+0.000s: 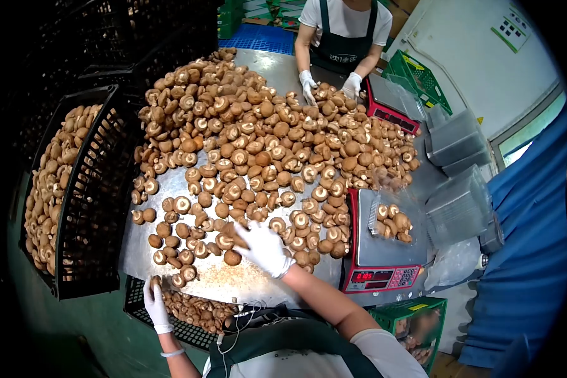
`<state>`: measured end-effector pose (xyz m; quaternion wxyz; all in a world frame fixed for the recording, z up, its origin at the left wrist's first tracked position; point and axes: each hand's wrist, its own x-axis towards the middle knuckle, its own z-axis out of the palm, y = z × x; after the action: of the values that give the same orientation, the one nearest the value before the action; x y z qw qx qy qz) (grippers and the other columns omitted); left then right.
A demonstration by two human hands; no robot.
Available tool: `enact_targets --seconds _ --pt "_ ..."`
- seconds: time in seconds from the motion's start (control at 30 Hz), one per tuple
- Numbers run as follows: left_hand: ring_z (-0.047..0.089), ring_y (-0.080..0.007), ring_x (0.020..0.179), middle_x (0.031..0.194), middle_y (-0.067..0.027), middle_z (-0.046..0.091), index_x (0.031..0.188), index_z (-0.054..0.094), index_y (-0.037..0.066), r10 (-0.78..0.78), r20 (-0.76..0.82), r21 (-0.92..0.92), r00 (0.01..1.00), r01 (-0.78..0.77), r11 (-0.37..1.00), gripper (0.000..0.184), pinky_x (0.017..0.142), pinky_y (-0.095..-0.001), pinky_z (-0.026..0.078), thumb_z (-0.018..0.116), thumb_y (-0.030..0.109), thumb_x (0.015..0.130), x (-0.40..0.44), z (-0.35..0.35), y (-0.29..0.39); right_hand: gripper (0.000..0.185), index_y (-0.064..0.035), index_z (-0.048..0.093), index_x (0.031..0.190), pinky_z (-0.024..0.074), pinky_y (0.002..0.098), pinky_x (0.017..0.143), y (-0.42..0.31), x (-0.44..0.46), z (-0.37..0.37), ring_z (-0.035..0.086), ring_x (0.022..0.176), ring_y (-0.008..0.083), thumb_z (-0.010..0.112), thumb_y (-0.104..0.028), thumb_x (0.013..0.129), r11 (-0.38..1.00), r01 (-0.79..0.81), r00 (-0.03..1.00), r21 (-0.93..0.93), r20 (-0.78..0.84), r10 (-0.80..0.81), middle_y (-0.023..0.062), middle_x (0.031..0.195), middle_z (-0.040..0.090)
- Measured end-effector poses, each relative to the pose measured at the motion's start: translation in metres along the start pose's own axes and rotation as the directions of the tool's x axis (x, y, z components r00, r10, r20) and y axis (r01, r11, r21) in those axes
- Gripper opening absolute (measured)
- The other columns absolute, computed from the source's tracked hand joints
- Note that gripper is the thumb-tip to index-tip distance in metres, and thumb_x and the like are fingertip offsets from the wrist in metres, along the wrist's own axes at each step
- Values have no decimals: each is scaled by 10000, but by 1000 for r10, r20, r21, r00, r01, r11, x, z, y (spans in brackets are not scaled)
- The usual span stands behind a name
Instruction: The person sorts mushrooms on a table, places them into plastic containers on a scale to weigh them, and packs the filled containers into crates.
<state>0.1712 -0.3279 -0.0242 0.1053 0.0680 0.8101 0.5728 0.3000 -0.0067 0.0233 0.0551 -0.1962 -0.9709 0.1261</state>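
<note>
A large heap of brown shiitake mushrooms (252, 138) covers much of the metal table (148, 252). My right hand (264, 250), in a white glove, reaches over the front of the heap, its fingers closed around a mushroom (238, 235). At the table's front left corner, my left hand (157, 307), also gloved, grips a mushroom (156, 281) at its fingertips. Below that hand, a black crate (138, 310) holds more mushrooms. The palms of both hands are turned away from view.
A red scale (384, 277) bears a clear tray of mushrooms (392, 223). Behind it stand a second scale (393, 104) and stacked clear trays (460, 201). A full black crate (88, 208) stands left. Across the table, a co-worker's gloved hands (351, 86) touch the heap.
</note>
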Motion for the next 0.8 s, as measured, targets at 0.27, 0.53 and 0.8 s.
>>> enact_targets --seconds 0.27,0.53,0.8 --pt "418 -380 1233 1292 -185 504 1225 542 12 376 126 575 918 -376 727 429 1049 -451 315 630 141 825 -5 39 37 611 -196 452 1338 504 348 752 -8 -51 -20 570 934 260 646 -410 799 949 152 967 277 155 -200 100 1035 549" --pt "410 -354 1242 1275 -135 526 1179 598 88 449 483 362 752 -638 679 462 1061 -467 268 697 256 760 -25 135 83 557 -106 568 1171 509 410 736 93 -20 -42 626 887 301 610 -479 760 991 -50 985 124 172 28 141 977 637" --pt "410 -343 1235 1293 -135 481 1219 545 129 440 637 397 633 -759 516 507 953 -453 366 690 209 740 -9 181 64 689 -150 511 1271 489 426 821 106 30 -25 608 969 353 606 -549 717 989 -89 884 115 467 26 193 1071 627"
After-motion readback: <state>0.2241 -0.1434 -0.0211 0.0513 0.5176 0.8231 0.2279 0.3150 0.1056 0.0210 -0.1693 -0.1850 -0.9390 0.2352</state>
